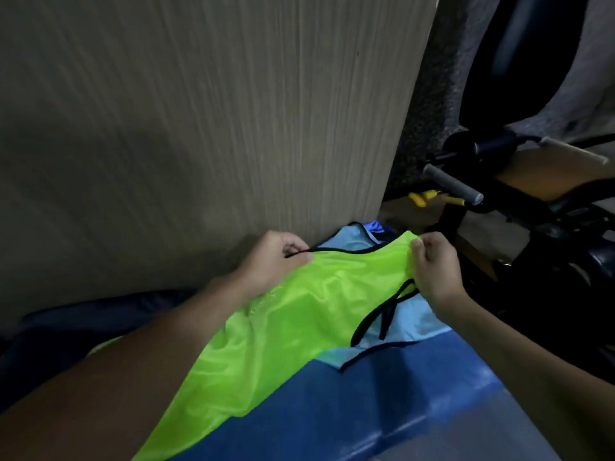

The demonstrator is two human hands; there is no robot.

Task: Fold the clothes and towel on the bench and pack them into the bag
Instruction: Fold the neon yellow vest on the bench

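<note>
Neon green bib (273, 331), shiny mesh with thin black trim and dangling black ties, lies spread across the blue padded bench (382, 400), partly over a pale blue garment (399, 324) with the same black edging. My left hand (271, 261) pinches the black trim at the bib's upper left corner. My right hand (436, 267) pinches its upper right edge, fingers closed on the fabric. A wood-grain panel (199, 111) stands just behind the bench.
</note>
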